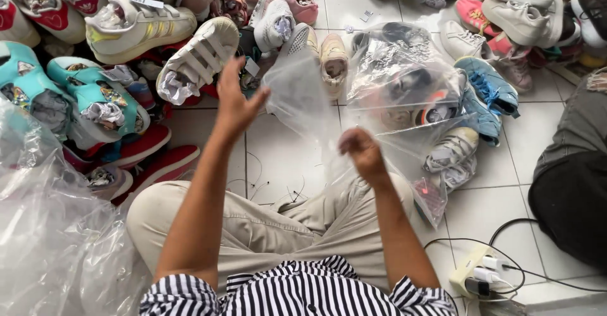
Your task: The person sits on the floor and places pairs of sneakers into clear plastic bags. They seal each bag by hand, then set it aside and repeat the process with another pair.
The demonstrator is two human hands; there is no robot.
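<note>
I sit cross-legged on a white tiled floor, holding up a clear plastic bag (303,101) between both hands. My left hand (237,101) pinches the bag's upper left edge. My right hand (360,151) grips its lower right edge with fingers closed. The bag hangs limp and looks empty. Right behind it lies a second clear bag (404,88) with a dark shoe with an orange and white sole inside.
Piles of shoes ring me: turquoise pairs (82,95) and red ones (145,158) at left, white sneakers (196,57) ahead, blue shoes (487,95) at right. Crumpled plastic bags (50,240) heap at lower left. A power strip (477,272) with cables and another person's dark trousers (572,183) are at right.
</note>
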